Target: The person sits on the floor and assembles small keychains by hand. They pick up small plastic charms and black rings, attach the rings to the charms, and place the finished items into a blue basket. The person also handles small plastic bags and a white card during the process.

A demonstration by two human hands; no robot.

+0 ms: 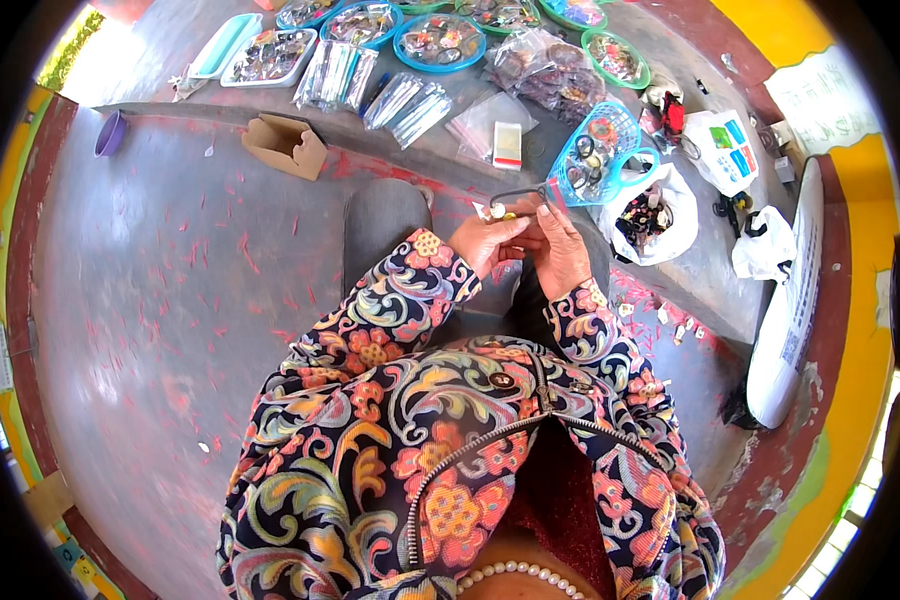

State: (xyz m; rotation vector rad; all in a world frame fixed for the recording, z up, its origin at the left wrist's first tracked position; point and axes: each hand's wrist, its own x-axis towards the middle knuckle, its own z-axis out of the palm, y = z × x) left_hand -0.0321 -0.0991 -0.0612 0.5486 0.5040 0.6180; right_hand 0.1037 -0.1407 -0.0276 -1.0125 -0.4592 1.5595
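Above my lap, both hands are close together with their fingertips bent inward. My left hand pinches a small white and yellow ornament. From it a dark band, thin and curved like a hair tie, arches over to my right hand, whose thumb and fingers close on its other end. How the band joins the ornament is too small to make out. Just beyond my right hand, a blue plastic basket with a handle lies tilted, holding dark rings and small colourful pieces.
A white bag of dark, colourful bits stands right of the basket. Farther off are a small white and red box, clear packets, a blue round tray and an open cardboard box. Small pale pieces lie on the floor at right.
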